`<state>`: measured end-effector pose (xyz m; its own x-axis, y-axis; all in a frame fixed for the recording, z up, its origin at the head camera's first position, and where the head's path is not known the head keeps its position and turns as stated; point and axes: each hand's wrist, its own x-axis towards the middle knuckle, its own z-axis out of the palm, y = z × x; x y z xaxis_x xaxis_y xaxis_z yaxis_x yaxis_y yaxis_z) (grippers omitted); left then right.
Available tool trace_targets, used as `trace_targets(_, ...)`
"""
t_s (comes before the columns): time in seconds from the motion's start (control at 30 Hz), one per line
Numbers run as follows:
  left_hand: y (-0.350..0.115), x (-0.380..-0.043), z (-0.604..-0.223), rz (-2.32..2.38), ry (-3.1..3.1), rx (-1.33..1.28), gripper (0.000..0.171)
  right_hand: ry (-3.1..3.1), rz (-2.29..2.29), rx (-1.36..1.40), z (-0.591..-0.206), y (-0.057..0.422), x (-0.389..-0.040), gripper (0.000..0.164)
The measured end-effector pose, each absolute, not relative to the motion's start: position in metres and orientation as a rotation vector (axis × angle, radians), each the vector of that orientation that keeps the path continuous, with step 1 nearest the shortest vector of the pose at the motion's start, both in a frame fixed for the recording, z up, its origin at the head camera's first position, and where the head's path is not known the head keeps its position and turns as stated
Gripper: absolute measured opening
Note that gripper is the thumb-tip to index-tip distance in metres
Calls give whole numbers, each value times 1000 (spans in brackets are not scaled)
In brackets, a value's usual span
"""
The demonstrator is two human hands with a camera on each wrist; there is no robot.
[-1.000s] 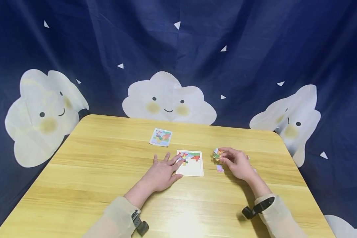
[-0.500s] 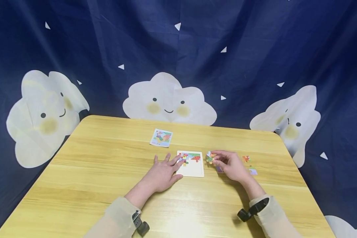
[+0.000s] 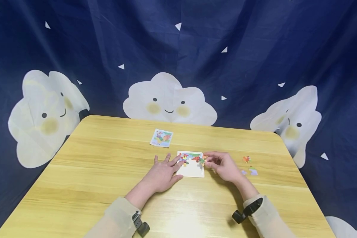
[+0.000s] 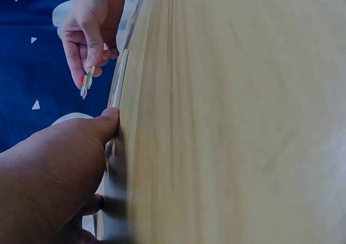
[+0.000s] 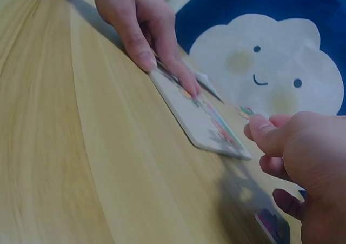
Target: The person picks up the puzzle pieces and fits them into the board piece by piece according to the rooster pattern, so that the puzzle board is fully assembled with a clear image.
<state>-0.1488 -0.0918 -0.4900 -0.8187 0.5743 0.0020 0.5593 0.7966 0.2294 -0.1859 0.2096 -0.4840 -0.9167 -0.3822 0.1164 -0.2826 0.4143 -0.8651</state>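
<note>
A white square puzzle tray (image 3: 193, 171) lies mid-table, its far part filled with colourful jigsaw pieces (image 3: 193, 156) and its near part bare white. My left hand (image 3: 163, 174) rests at the tray's left side, fingers spread, index and middle fingertips over the fitted pieces and thumb at the near corner. Between thumb and fingers, my right hand (image 3: 224, 168) pinches a jigsaw piece (image 3: 202, 161) of green and orange, which overlaps the tray's right edge in the head view. In the right wrist view this held piece (image 5: 245, 112) shows raised above the tray.
Several loose jigsaw pieces (image 3: 253, 171) lie on the table right of my right hand. Behind the tray, to the left, is a picture card (image 3: 161, 138) with a similar design. A dark blue cloud-patterned curtain (image 3: 241, 62) hangs beyond the wooden table's (image 3: 113, 145) far edge.
My right hand has moved left with the pinched jigsaw piece, from above the loose pieces to the tray's right edge, uncovering those loose pieces. My left hand stays where it was.
</note>
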Motion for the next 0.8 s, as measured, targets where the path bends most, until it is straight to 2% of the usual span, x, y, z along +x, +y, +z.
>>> trace_targets(0.8, -90, -148, -489, 297, 2915, 898, 64, 2643, -1376, -725, -489, 179, -184, 31)
